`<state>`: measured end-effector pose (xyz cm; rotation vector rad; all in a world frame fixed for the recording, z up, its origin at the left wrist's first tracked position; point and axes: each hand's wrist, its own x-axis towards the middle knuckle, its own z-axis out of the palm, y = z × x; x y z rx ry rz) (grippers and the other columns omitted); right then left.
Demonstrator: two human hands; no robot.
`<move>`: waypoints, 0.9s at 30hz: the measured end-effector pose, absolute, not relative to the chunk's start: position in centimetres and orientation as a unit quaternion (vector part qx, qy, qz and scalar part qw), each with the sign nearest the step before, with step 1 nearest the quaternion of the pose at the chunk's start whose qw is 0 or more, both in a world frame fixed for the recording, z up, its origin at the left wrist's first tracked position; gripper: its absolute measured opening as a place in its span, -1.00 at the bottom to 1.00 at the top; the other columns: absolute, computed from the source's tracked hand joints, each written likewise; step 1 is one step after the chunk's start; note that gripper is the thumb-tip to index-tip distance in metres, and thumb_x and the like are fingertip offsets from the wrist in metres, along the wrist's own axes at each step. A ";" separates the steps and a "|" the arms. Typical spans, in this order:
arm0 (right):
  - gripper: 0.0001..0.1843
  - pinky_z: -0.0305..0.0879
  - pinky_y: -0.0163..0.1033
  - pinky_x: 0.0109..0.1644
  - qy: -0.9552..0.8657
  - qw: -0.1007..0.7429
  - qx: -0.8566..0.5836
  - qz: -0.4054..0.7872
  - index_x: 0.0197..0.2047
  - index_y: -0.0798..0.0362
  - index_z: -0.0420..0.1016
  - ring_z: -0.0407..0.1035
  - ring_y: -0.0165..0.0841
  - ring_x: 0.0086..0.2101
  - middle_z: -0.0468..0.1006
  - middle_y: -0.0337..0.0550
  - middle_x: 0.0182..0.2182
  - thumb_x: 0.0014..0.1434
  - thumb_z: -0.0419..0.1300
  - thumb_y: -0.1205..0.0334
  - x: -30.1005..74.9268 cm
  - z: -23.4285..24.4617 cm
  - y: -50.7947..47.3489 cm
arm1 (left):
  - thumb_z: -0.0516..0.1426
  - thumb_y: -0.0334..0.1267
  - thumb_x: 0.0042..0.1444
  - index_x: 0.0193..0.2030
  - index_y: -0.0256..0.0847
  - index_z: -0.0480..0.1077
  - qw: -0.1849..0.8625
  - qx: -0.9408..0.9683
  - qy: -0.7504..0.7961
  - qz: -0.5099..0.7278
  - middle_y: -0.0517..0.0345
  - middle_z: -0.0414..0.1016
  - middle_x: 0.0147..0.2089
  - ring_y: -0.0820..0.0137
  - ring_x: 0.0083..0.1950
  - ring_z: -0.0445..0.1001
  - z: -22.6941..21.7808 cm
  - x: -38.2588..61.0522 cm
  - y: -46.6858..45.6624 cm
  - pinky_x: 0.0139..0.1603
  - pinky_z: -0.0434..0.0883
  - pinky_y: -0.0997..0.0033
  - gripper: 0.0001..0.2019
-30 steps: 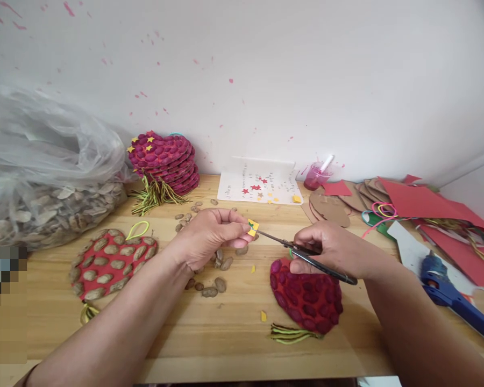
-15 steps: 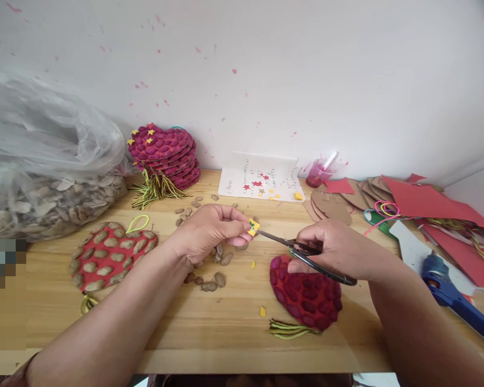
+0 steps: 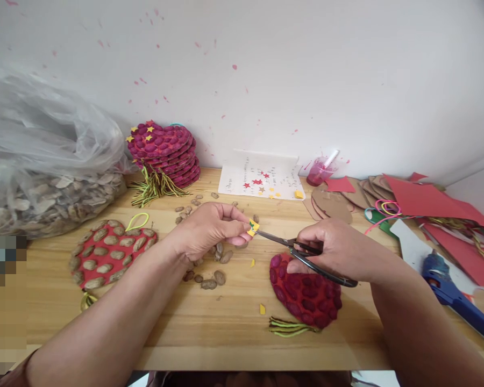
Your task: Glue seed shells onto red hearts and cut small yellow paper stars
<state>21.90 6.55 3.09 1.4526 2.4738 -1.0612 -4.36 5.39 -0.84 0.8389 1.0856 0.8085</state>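
Note:
My left hand (image 3: 210,231) pinches a small yellow paper piece (image 3: 253,228) between thumb and fingers, above the wooden table (image 3: 226,328). My right hand (image 3: 334,247) is closed on black scissors (image 3: 302,257), whose blade tips meet the yellow piece. Below my right hand lies a dark red shell-covered heart (image 3: 306,293) with green and yellow strings (image 3: 290,328). Loose shells (image 3: 210,279) lie under my left hand. Two yellow scraps (image 3: 262,309) rest on the table.
A plastic bag of shells (image 3: 48,177) fills the left. A red heart with plain shells (image 3: 111,258) lies beside it; a stack of painted hearts (image 3: 165,153) stands at the wall. A star-covered sheet (image 3: 262,180), pink cup (image 3: 320,171), red paper (image 3: 427,201) and blue glue gun (image 3: 452,295) lie right.
Hands, scissors and yellow piece hold nearly the same pose; the view has tipped slightly, so everything sits a little higher in the picture.

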 end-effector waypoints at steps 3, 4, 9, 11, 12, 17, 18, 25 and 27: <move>-0.55 -0.17 -0.32 -0.53 0.812 0.044 0.473 -0.341 -0.58 0.06 0.20 -0.03 -0.49 -0.56 0.06 -0.38 -0.62 0.02 0.32 -0.02 21.9 3.1 6.5 | 0.41 -0.37 -0.12 -0.42 -0.35 0.51 0.701 0.379 0.484 0.362 -0.01 0.64 -0.42 0.44 -0.40 0.60 -0.9 -4.4 5.4 -0.33 0.53 0.57 -0.82; -0.55 -0.17 -0.32 -0.53 0.812 0.044 0.473 -0.341 -0.58 0.06 0.21 -0.03 -0.49 -0.56 0.06 -0.38 -0.62 0.02 0.32 -0.02 22.0 3.0 6.5 | 0.41 -0.37 -0.12 -0.42 -0.35 0.51 0.701 0.379 0.483 0.362 -0.01 0.64 -0.42 0.44 -0.40 0.60 -0.9 -4.4 5.4 -0.33 0.53 0.57 -0.82; -0.57 -0.15 -0.33 -0.54 0.805 0.047 0.481 -0.345 -0.57 0.06 0.26 -0.01 -0.49 -0.56 0.09 -0.38 -0.62 0.01 0.33 -0.03 21.9 3.1 6.5 | 0.41 -0.38 -0.13 -0.43 -0.34 0.50 0.703 0.376 0.484 0.361 -0.02 0.63 -0.43 0.44 -0.41 0.60 -0.8 -4.3 5.4 -0.34 0.52 0.58 -0.81; -0.57 -0.16 -0.33 -0.54 0.804 0.047 0.482 -0.345 -0.58 0.06 0.26 -0.01 -0.49 -0.57 0.09 -0.38 -0.62 0.00 0.33 -0.04 21.8 3.1 6.5 | 0.41 -0.38 -0.13 -0.44 -0.34 0.50 0.703 0.378 0.483 0.360 -0.02 0.63 -0.43 0.45 -0.41 0.60 -0.8 -4.3 5.4 -0.34 0.51 0.58 -0.82; -0.57 -0.16 -0.33 -0.54 0.804 0.046 0.482 -0.346 -0.58 0.06 0.26 -0.01 -0.49 -0.57 0.09 -0.38 -0.62 0.00 0.33 -0.05 21.8 3.1 6.5 | 0.41 -0.38 -0.13 -0.43 -0.34 0.50 0.702 0.379 0.483 0.360 -0.01 0.63 -0.43 0.45 -0.41 0.60 -0.8 -4.3 5.4 -0.34 0.51 0.58 -0.82; -0.54 -0.16 -0.33 -0.54 0.807 0.039 0.477 -0.346 -0.59 0.06 0.23 -0.02 -0.49 -0.57 0.08 -0.38 -0.62 0.01 0.32 -0.07 21.8 2.9 6.5 | 0.41 -0.37 -0.14 -0.43 -0.33 0.50 0.698 0.383 0.486 0.360 0.00 0.63 -0.43 0.44 -0.40 0.60 -0.7 -4.3 5.4 -0.34 0.51 0.59 -0.81; -0.54 -0.15 -0.33 -0.53 0.808 0.039 0.476 -0.345 -0.59 0.06 0.23 -0.02 -0.49 -0.57 0.08 -0.38 -0.62 0.01 0.32 -0.07 21.9 2.9 6.5 | 0.42 -0.36 -0.15 -0.43 -0.33 0.50 0.697 0.384 0.487 0.359 0.00 0.63 -0.43 0.44 -0.40 0.60 -0.7 -4.3 5.4 -0.34 0.51 0.59 -0.81; -0.51 -0.15 -0.33 -0.54 0.813 0.042 0.475 -0.335 -0.59 0.06 0.20 -0.04 -0.49 -0.56 0.06 -0.38 -0.62 0.02 0.32 -0.09 22.0 2.8 6.5 | 0.41 -0.35 -0.15 -0.43 -0.32 0.50 0.697 0.391 0.485 0.355 0.01 0.64 -0.42 0.46 -0.41 0.59 -0.7 -4.4 5.4 -0.35 0.50 0.60 -0.81; -0.50 -0.16 -0.32 -0.53 0.821 0.040 0.469 -0.324 -0.59 0.06 0.18 -0.04 -0.49 -0.55 0.07 -0.38 -0.62 0.02 0.32 -0.09 22.0 2.8 6.5 | 0.41 -0.35 -0.14 -0.43 -0.31 0.50 0.696 0.393 0.486 0.354 0.02 0.63 -0.43 0.46 -0.41 0.58 -0.7 -4.4 5.4 -0.35 0.50 0.59 -0.81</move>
